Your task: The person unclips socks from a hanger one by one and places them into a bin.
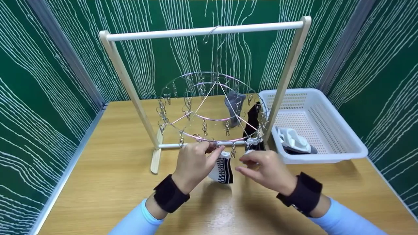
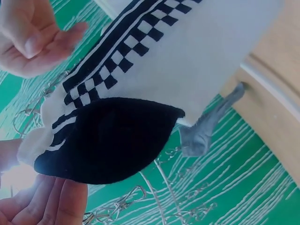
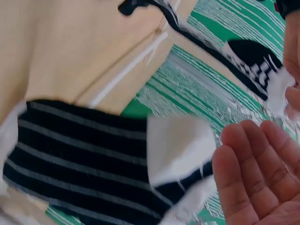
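A person stands at a wooden counter (image 1: 107, 182) with a round metal clip hanger (image 1: 209, 107) hanging from a white rail stand (image 1: 202, 31). I think this is the step of pegging a sock onto the ring. The checkered sock (image 1: 223, 167) hangs at the front edge of the hanger, just under the ring, and a clip there seems to have its top. The left hand (image 1: 193, 163) is right at that clip, fingers curled and pinching at the top of the sock. The right hand (image 1: 265, 169) is just beside the sock on the other side, fingers loose and spread, holding nothing. A striped sock (image 3: 93, 159) hangs very near that right hand too. Farther back on the ring hang a grey sock (image 1: 233, 105) and a black sock (image 1: 252, 120). The white basket (image 1: 339, 107) sits to the right of the hanger, with more socks in it. Next, I think the left hand has to let the clip bite well before letting go. The ring can swing and tip, so gentle moves are best. Many little clips crowd the near edge of the hanger, and fingers could catch on them. There is bare counter in front of the hanger for the arms to move.
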Available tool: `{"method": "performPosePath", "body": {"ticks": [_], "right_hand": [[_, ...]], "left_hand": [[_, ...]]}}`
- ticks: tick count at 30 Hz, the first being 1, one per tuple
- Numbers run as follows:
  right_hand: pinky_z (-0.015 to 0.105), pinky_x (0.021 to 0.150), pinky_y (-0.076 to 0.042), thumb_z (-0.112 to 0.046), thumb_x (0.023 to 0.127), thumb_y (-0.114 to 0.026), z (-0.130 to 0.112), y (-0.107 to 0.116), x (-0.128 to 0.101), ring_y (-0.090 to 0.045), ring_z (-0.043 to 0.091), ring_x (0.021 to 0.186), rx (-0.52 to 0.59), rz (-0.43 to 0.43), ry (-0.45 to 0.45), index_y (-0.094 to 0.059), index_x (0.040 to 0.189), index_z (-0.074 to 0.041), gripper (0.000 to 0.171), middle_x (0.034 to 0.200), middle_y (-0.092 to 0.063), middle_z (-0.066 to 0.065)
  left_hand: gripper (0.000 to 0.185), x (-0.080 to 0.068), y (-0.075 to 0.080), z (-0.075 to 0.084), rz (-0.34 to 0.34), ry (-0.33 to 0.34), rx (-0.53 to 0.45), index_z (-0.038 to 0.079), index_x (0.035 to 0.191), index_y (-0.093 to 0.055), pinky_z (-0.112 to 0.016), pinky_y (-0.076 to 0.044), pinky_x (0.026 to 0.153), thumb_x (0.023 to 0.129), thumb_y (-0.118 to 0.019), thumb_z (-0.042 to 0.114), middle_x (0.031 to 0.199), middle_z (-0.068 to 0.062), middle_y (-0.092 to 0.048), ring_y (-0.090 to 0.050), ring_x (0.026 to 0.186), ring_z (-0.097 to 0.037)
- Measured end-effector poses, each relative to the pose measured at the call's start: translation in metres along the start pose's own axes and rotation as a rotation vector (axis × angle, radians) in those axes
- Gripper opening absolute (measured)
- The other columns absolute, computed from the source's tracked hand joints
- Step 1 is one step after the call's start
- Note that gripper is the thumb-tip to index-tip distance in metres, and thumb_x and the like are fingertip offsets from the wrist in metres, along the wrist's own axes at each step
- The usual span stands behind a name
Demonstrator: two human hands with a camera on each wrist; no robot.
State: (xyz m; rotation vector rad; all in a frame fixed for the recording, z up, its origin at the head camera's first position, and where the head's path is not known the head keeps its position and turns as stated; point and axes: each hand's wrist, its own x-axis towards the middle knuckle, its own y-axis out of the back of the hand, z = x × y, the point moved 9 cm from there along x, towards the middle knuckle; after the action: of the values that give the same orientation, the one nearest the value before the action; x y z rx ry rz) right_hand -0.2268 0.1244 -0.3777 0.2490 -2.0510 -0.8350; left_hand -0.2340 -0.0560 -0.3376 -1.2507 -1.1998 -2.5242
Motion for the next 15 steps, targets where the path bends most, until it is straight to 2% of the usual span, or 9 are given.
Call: {"method": "performPosePath", "body": {"ticks": [7, 12, 15], "right_hand": [[0.033, 0.068, -0.066, -0.011, 0.089, -0.088, 0.015, -0.031, -0.001, -0.077, 0.02, 0.073, 0.015, -0.121, -0.092, -0.082, 0.1, 0.0, 0.016, 0.087, -0.082, 0.011], [0.034, 0.073, -0.067, -0.015, 0.093, -0.085, 0.028, -0.053, -0.002, -0.078, 0.021, 0.075, 0.116, -0.218, -0.178, -0.08, 0.093, -0.003, 0.013, 0.085, -0.081, 0.01], [0.031, 0.072, -0.065, -0.015, 0.096, -0.083, 0.035, -0.064, -0.003, -0.075, 0.015, 0.073, 0.201, -0.263, -0.228, -0.075, 0.085, -0.007, 0.015, 0.081, -0.079, 0.006]], "left_hand": [[0.022, 0.001, 0.001, 0.0, -0.005, 0.009, -0.024, 0.003, 0.086, -0.08, -0.017, -0.036, 0.052, 0.097, -0.084, 0.022, 0.076, -0.005, -0.08, -0.059, 0.053, -0.01], [0.021, 0.001, 0.0, 0.001, -0.008, 0.002, -0.023, 0.003, 0.085, -0.079, -0.019, -0.038, 0.052, 0.096, -0.084, 0.02, 0.076, -0.006, -0.08, -0.058, 0.054, -0.011], [0.02, 0.0, 0.0, 0.0, -0.01, 0.002, -0.024, 0.003, 0.086, -0.079, -0.02, -0.039, 0.052, 0.096, -0.084, 0.02, 0.076, -0.006, -0.08, -0.058, 0.053, -0.011]]}}
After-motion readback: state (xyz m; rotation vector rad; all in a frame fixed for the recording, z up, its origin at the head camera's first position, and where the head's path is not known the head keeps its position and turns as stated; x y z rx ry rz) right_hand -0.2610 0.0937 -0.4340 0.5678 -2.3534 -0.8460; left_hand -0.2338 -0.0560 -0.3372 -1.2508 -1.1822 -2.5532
